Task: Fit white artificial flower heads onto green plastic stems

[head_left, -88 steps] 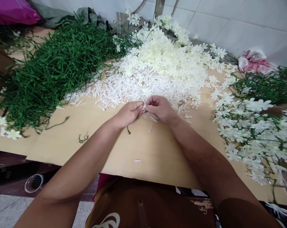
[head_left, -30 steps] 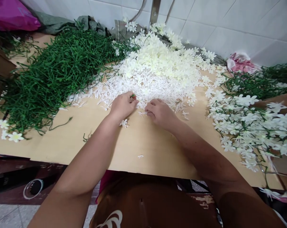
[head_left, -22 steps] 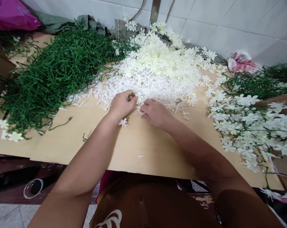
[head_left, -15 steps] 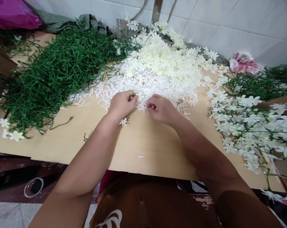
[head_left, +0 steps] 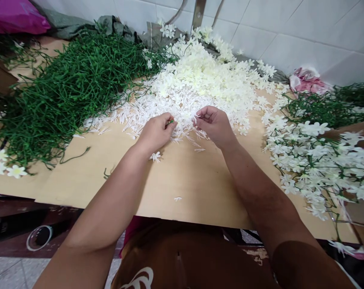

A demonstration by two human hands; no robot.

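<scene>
Left hand (head_left: 156, 130) in head view pinches green stem (head_left: 171, 121) between thumb and forefinger, near front edge of white strands (head_left: 157, 108). Right hand (head_left: 219, 127) apart from left, fingers curled at same pile; cannot tell whether they grip anything. White blossoms (head_left: 212, 72) heaped behind strands. Stem pile (head_left: 88, 76) at left, stemmed flowers (head_left: 323, 152) at right. Loose flower (head_left: 155, 157) beside left forearm, on tan board (head_left: 188, 180).

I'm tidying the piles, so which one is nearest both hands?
The white strands, right by the left hand and right hand. The loose flowers lie beyond them, the green stems off to the left, the stemmed flowers off to the right.
</scene>
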